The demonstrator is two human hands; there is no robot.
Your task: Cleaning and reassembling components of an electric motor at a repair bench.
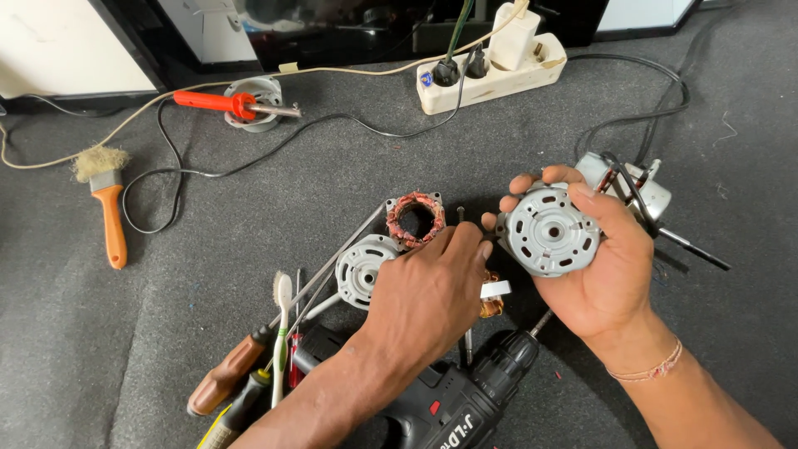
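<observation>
1. Leftmost, a brush with an orange handle (109, 218) lies on the grey mat (249, 191), and an orange-handled soldering iron (224, 103) rests in its round stand further back.
2. Next, screwdrivers (241, 366) and a toothbrush (282, 333) lie fanned beside a perforated metal end cap (359, 268) and a copper-wound stator (415, 219).
3. Centrally, the left hand (428, 295) reaches palm down over a black cordless drill (453, 399), its fingertips pinched close on something small near the cap; what it pinches I cannot tell.
4. Rightward, the right hand (594, 266) lies palm up just above the mat, fingers and thumb wrapped around the rim of the round motor housing (549, 233), holding it firmly.
5. Judging by its cast metal look, the housing is likely stiff, fairly heavy and a little slick; the rim seems the surest hold, away from the vent slots.
6. Behind it sits a second motor part (636, 187) with dark leads, and a white power strip (490, 71) at the back.
</observation>
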